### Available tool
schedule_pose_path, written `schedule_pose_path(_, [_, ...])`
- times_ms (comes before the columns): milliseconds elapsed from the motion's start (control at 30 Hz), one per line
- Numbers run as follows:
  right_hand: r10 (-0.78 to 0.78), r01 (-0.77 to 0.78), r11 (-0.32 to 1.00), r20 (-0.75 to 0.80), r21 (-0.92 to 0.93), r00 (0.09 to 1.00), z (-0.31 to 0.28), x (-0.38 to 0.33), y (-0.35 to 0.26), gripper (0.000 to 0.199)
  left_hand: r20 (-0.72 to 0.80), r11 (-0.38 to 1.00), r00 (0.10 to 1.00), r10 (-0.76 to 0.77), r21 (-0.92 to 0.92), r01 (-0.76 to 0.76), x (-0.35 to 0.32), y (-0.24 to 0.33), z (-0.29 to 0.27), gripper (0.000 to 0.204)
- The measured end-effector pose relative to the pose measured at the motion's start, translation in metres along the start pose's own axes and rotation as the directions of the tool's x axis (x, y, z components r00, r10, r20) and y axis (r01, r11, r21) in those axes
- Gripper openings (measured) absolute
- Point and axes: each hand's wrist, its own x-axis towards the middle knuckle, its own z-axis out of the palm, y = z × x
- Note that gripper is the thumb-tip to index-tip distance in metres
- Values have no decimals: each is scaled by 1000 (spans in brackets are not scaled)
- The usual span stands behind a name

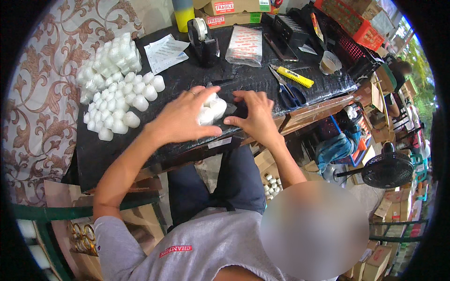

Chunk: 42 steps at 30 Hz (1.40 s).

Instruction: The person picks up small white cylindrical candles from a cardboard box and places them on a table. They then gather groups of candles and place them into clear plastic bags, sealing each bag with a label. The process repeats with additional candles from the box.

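A small cluster of white votive candles [213, 111] rests on the black-covered table [173, 91] between my two hands. My left hand [183, 114] curves around the cluster's left side, thumb and fingers spread apart. On the other side my right hand [257, 114] is open, its fingertips pointing at the candles with a small gap. Whether the left palm touches them is hidden. Further left stand many loose white candles [117, 103] in rows. Behind those lie clear-plastic-wrapped packs of candles [115, 56].
Scissors [288, 89] and a yellow cutter [294, 76] lie to the right. Beyond are a tape dispenser [202, 42], papers [164, 52], a flat plastic-wrapped pack [244, 46], a phone [280, 48] and a black tray [288, 29]. A fan [387, 169] stands right of the table.
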Motion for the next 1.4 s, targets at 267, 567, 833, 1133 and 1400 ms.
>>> schedule_pose_path(267, [-113,115,942,-23,314,993,3,14,-15,26,-327,969,936,131,-158,-190,2,-14,19,74])
schedule_pose_path(567, [-367,393,810,-147,436,919,10,22,-58,21,-534,813,845,23,-481,-327,-35,-35,38,71])
schedule_pose_path(833, [-313,349,825,-154,445,937,22,26,-82,16,-714,766,694,-94,-497,-407,-37,-30,55,38])
schedule_pose_path(1133, [-4,-203,705,290,679,957,28,70,-67,33,-754,826,655,-49,-399,-399,-34,-33,48,19])
schedule_pose_path(1400, [-94,-213,542,311,813,946,44,91,-56,3,-669,599,705,-237,-671,-436,-22,-16,40,66])
